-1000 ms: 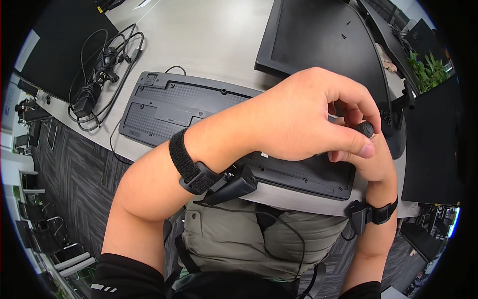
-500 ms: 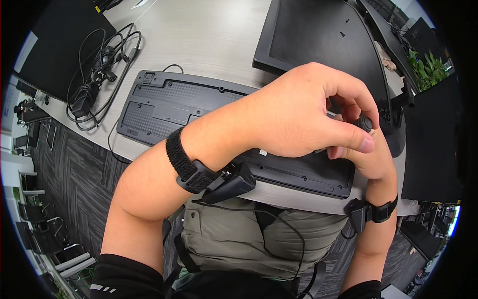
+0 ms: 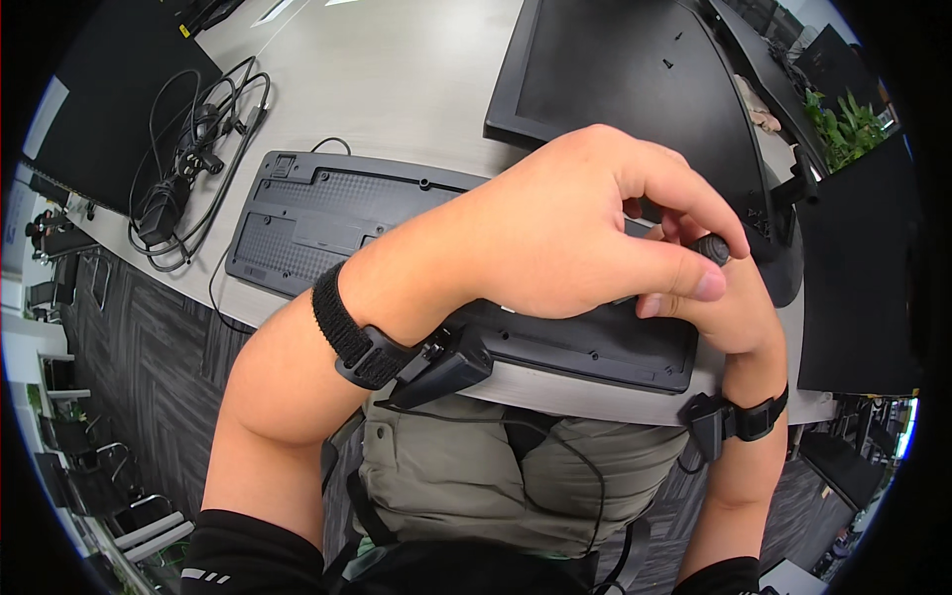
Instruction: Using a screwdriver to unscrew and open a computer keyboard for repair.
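Observation:
A black ridged handle end, which looks like that of a screwdriver, shows between the thumb and forefinger of my left hand. That hand is closed in a pinch on it. My right hand lies beneath and behind, its fingers curled around the same handle, though the left hand hides most of them. The tool's shaft and tip are hidden. Under both hands a black keyboard lies upside down on the desk, its underside with screw holes facing up. My left forearm crosses over it and covers its middle.
Beyond the keyboard a black monitor lies with small dark screws on its panel. Bundled black cables and an adapter sit at the left of the desk. A green plant stands at the far right.
The view has shifted slightly, so the desk things sit a little differently. Both hands keep the same hold on the handle, with only small finger movement.

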`<control>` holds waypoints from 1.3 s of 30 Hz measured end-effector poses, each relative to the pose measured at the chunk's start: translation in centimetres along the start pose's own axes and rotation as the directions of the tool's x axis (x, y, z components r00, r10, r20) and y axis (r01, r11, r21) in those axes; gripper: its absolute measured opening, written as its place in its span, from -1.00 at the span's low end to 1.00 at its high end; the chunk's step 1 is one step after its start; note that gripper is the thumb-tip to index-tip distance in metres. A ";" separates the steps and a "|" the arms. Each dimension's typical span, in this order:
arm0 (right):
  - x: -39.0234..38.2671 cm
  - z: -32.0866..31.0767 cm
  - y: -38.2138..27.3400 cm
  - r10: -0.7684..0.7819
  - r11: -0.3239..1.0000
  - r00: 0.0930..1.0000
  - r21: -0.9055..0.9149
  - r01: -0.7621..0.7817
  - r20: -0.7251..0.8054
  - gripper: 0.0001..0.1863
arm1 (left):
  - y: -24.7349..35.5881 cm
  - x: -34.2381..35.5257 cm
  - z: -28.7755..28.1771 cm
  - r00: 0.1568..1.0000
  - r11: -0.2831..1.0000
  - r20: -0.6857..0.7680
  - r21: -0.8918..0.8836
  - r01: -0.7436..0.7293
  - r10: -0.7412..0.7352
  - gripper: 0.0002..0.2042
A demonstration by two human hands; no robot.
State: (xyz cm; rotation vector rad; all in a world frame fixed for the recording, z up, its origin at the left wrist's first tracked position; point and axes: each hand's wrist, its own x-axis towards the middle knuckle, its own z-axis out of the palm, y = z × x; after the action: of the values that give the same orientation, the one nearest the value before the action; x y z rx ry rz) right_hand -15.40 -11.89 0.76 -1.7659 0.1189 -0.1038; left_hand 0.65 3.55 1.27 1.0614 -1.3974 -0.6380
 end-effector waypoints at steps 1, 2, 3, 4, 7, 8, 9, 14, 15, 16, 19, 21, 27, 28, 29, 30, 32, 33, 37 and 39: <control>0.0 -0.1 -0.1 0.025 1.000 1.000 -0.008 -0.025 0.010 -0.64 | 0.0 0.0 0.0 1.000 1.000 0.005 -0.009 0.005 -0.005 -0.77; 0.0 -0.2 -0.2 0.050 0.999 0.999 -0.016 -0.050 0.020 -0.65 | 0.1 0.0 0.0 1.000 1.000 0.011 -0.018 0.011 -0.010 -0.77; 0.0 -0.3 -0.3 0.069 0.997 0.997 -0.045 -0.068 0.031 -0.65 | 0.2 0.0 0.1 1.000 1.000 0.011 -0.018 0.001 0.000 -0.77; -0.1 -0.3 -0.3 0.065 0.997 0.997 -0.046 -0.063 0.032 -0.65 | 0.2 -0.1 0.0 1.000 1.000 0.014 -0.017 0.010 -0.010 -0.77; -0.2 -0.2 -0.3 0.017 1.000 1.000 -0.015 -0.016 0.018 -0.64 | 0.4 -0.1 -0.1 0.999 0.999 0.021 0.001 0.046 -0.046 -0.76; -0.2 0.0 -0.2 0.001 1.000 1.000 -0.008 -0.001 0.015 -0.64 | 0.4 -0.2 -0.1 0.999 0.999 0.019 0.016 0.045 -0.046 -0.76; -0.3 -0.1 -0.2 -0.004 1.000 1.000 -0.023 0.005 0.020 -0.63 | 0.4 -0.1 -0.1 1.000 0.999 0.011 0.041 0.011 -0.011 -0.76; -0.4 -0.3 -0.4 0.041 0.999 0.998 0.020 -0.042 0.043 -0.67 | 0.5 -0.1 -0.1 0.999 0.999 0.010 0.009 0.045 -0.045 -0.75; -0.3 -0.4 -0.4 0.044 0.999 0.998 0.020 -0.045 0.048 -0.68 | 0.5 0.0 0.0 0.999 0.999 0.004 0.003 0.037 -0.037 -0.75; -0.3 -0.4 -0.4 0.047 0.999 0.998 0.019 -0.048 0.053 -0.69 | 0.5 0.0 0.0 1.000 1.000 -0.002 -0.004 0.029 -0.029 -0.75; -0.2 -0.3 -0.3 0.051 0.999 0.998 -0.009 -0.051 0.043 -0.68 | 0.4 -0.1 -0.1 1.000 1.000 0.012 0.004 0.018 -0.018 -0.76; -0.1 -0.2 -0.3 0.053 0.998 0.998 -0.019 -0.053 0.017 -0.67 | 0.3 -0.1 -0.2 1.000 1.000 0.021 -0.001 0.003 -0.003 -0.76; -0.1 -0.5 -0.7 0.000 0.982 0.994 -0.189 0.022 0.114 -0.69 | 0.0 -0.5 0.2 0.998 0.973 0.059 -0.226 0.038 -0.025 -0.77; -0.2 -0.6 -0.7 0.049 0.981 0.991 -0.190 -0.024 0.126 -0.70 | -0.1 -0.5 0.1 0.997 0.975 0.066 -0.219 0.040 -0.026 -0.77; -0.1 -0.7 -0.7 0.059 0.982 0.987 -0.184 -0.031 0.150 -0.70 | -0.2 -0.4 0.1 0.997 0.976 0.073 -0.212 0.041 -0.026 -0.78; 0.0 -0.8 -0.6 0.070 0.983 0.982 -0.179 -0.038 0.175 -0.71 | -0.3 -0.3 -0.1 0.997 0.989 0.073 -0.147 -0.019 0.030 -0.78; 0.1 -0.8 -0.3 -0.024 0.984 0.981 -0.169 0.058 0.194 -0.73 | -0.4 -0.1 -0.1 0.990 0.991 0.073 -0.066 -0.114 0.118 -0.79; 0.1 -0.7 -0.2 -0.070 0.980 0.977 -0.167 0.105 0.201 -0.75 | -0.3 0.1 -0.1 0.986 0.988 0.068 -0.050 -0.147 0.150 -0.79; 0.0 -0.3 0.0 0.029 0.993 0.986 0.109 -0.048 0.164 -0.81 | 0.4 0.0 -0.5 1.000 0.998 -0.013 -0.062 0.008 -0.009 -0.78; 0.1 -0.2 0.0 -0.035 0.978 0.987 0.211 0.002 0.155 -0.84 | 0.6 -0.2 -0.7 0.969 0.968 -0.028 -0.075 0.241 -0.244 -0.68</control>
State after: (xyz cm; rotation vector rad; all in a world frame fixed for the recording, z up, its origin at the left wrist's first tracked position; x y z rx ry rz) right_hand -15.31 -12.10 0.79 -1.5573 -0.0234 0.0109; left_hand 1.21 4.12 1.86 1.1918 -1.2135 -0.8357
